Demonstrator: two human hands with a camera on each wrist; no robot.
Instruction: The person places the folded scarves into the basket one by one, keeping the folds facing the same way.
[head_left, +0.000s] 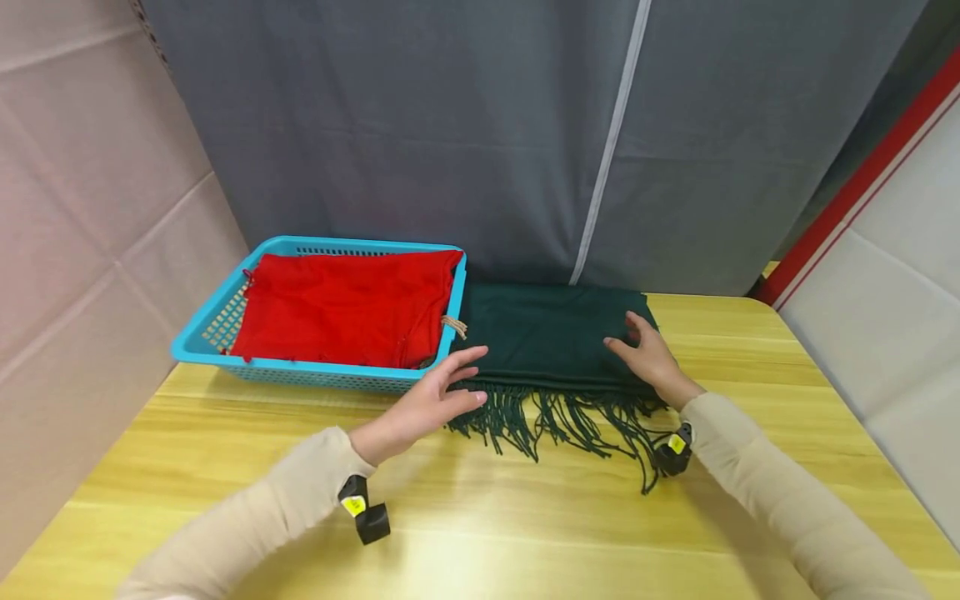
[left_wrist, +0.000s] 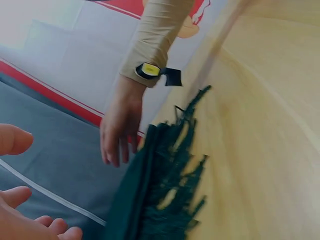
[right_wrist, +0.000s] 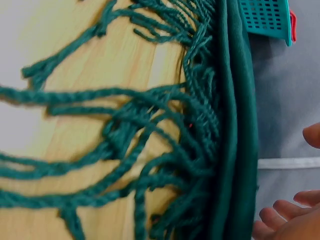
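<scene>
A folded dark green scarf (head_left: 547, 337) with a tasselled fringe (head_left: 570, 417) along its near edge lies flat on the table. My left hand (head_left: 416, 412) hovers over the scarf's left front corner, fingers spread and holding nothing. Above the right part of the scarf is my right hand (head_left: 651, 360), its fingers loosely bent and apart, with nothing in them. The right wrist view shows the scarf's layered edge (right_wrist: 235, 120) close up, with the right fingers (right_wrist: 295, 217) beyond it. In the left wrist view, the right hand (left_wrist: 120, 130) hangs over the scarf's far end.
A blue plastic basket (head_left: 206, 350) stands to the left and covers part of the scarf's left side. Folded red cloth (head_left: 345, 308) lies inside it, and a beige tie (head_left: 454, 326) is on its right rim. A grey curtain (head_left: 450, 125) hangs behind the wooden table (head_left: 487, 525).
</scene>
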